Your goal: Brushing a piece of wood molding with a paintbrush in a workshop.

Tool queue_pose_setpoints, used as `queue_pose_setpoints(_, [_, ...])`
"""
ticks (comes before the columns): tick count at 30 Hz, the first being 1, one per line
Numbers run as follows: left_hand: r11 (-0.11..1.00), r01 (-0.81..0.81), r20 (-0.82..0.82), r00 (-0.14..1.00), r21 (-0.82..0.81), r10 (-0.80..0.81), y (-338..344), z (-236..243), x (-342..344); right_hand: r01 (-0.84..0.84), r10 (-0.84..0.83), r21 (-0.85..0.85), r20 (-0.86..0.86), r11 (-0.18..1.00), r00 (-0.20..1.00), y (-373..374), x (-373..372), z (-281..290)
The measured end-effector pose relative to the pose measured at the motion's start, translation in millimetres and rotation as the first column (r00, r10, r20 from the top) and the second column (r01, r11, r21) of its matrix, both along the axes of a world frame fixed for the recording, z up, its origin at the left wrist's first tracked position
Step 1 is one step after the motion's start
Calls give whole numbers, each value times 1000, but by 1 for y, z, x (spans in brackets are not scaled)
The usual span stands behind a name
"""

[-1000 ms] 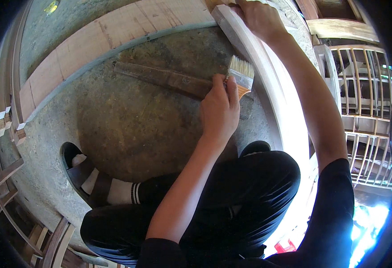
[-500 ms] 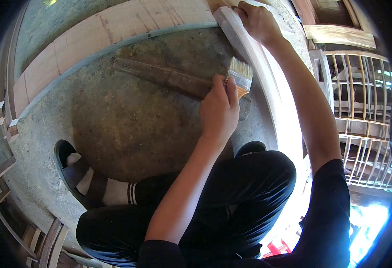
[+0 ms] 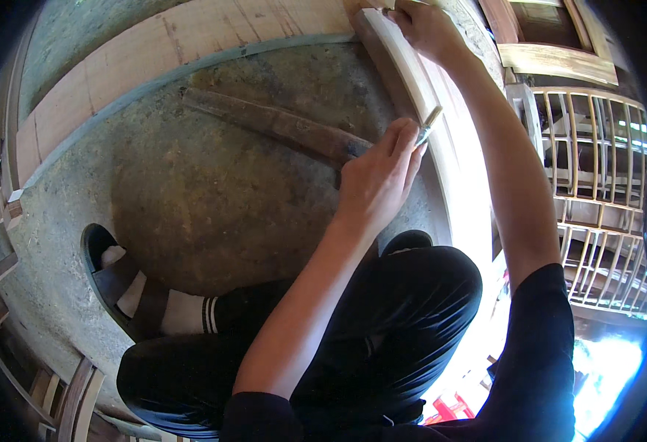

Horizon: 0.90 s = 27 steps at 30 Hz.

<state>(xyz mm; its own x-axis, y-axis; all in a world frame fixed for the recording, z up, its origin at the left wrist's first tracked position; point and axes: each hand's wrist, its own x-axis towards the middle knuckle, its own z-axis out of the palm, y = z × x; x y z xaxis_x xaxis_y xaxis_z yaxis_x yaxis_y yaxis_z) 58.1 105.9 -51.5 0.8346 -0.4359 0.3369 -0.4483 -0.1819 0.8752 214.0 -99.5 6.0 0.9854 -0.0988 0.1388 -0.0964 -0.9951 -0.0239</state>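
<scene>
My left hand (image 3: 382,173) is closed round a flat paintbrush (image 3: 430,124), turned so that its thin edge shows. The bristles reach over the inner side of a long pale wooden beam (image 3: 401,62), at or very near its surface; I cannot tell if they touch. At the beam's far end, the fingers of my right hand (image 3: 428,31) are curled over the edge and grip it. A dark, worn strip of wood (image 3: 272,125) lies on the floor to the left, partly hidden behind my left hand.
A wide curved-looking plank (image 3: 132,70) spans the far side and meets the beam. Wooden slatted frames (image 3: 596,199) stand at the right. Wood pieces (image 3: 80,401) lie at the lower left. My sandalled foot (image 3: 121,283) rests on the concrete floor (image 3: 183,199).
My left hand has moved right and turned the paintbrush from its broad face to its edge, bringing it to the beam. My right hand stays at the beam's far end.
</scene>
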Motion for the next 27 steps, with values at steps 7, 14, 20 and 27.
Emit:
queue_pose_setpoints(7, [986, 156, 77, 984, 54, -159, -18, -2, 36, -108, 98, -155, -70, 982, 993, -6, 11, 7])
queue_pose_setpoints(14, [992, 91, 18, 995, 93, -93, -28, -3, 31, 33, -32, -233, 7, 972, 999, 7, 7, -1])
queue_pose_setpoints(20, [984, 144, -181, 976, 100, -125, -30, 4, 31, 80, -97, -251, -57, 965, 994, 28, 2, 1])
queue_pose_setpoints(27, [978, 140, -171, 979, 152, -113, -29, 8, 31, 99, -127, -297, -76, 950, 989, 25, 7, 0])
